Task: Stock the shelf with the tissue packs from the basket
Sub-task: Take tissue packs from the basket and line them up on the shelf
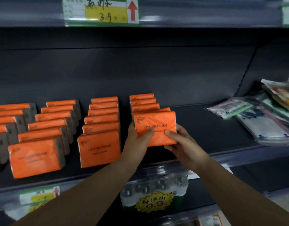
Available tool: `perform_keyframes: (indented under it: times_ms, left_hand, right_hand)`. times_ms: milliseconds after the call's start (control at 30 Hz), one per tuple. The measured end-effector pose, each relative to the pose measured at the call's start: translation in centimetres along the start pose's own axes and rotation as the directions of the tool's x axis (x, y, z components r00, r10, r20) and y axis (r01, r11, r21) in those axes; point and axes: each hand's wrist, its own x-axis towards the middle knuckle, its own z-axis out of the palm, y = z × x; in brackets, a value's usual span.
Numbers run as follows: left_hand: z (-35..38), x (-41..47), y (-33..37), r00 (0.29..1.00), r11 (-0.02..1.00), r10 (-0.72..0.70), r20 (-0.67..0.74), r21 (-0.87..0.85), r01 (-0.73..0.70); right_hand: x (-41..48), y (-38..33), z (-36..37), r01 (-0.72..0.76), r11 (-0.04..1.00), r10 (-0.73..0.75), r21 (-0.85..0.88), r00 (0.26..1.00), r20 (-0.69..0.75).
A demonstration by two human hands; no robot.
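Orange tissue pack (155, 128) gripped by left hand (137, 141) and right hand (181, 142), apparently touching the shelf (205, 137).

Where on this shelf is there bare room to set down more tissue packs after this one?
Widest bare patch: shelf deck between the rightmost orange row, where both hands hold a tissue pack, and the plastic packets at far right. Narrow lanes separate the rows. Bare strip behind the rows. The left side is crowded.

Shop aisle. Dark metal shelf (205, 128) with rows of orange tissue packs (99, 128) left of grip; handwritten price tag (101, 11) above; bottled water multipack (154, 188) priced 9.9 below.
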Motion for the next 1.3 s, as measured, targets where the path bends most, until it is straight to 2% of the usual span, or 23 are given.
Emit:
perform_keyframes:
  times_ms: [233, 333, 400, 600, 733, 900, 1300]
  left_hand:
    - [0.1, 0.9, -1.8, 0.998, 0.998, -0.056, -0.022, -0.024, 0.056]
    - [-0.3, 1.1, -2.5, 1.000, 1.000, -0.014, -0.012, 0.000, 0.014]
    - [-0.5, 1.1, -2.7, 1.000, 0.999, 0.011, -0.012, 0.030, -0.011]
    - [-0.1, 0.9, -3.4, 0.997, 0.994, 0.082, 0.013, 0.076, -0.083]
    - [-0.2, 1.0, -3.5, 0.996, 0.992, 0.089, 0.006, 0.092, -0.089]
    - [-0.4, 1.0, -3.8, 0.998, 0.995, 0.056, 0.004, 0.083, -0.056]
    - [-0.5, 1.3, -4.7, 1.000, 0.989, -0.019, -0.019, 0.144, 0.022]
  right_hand:
    - [1.5, 0.5, -0.5, 0.010, 0.951, 0.014, -0.310, 0.997, 0.077]
    - [1.9, 0.4, -0.5, -0.011, 0.834, 0.016, -0.552, 1.000, 0.004]
    - [2.1, 0.4, -0.3, -0.018, 0.781, 0.002, -0.624, 1.000, -0.026]
    - [2.2, 0.6, 0.3, 0.057, 0.828, -0.033, -0.558, 0.998, 0.054]
    - [2.1, 0.9, 0.0, 0.088, 0.837, -0.074, -0.539, 0.996, 0.047]
    - [2.2, 1.3, 0.2, 0.131, 0.837, -0.132, -0.532, 0.991, 0.037]
    - [2.2, 1.7, 0.5, 0.089, 0.826, -0.100, -0.557, 0.995, 0.011]
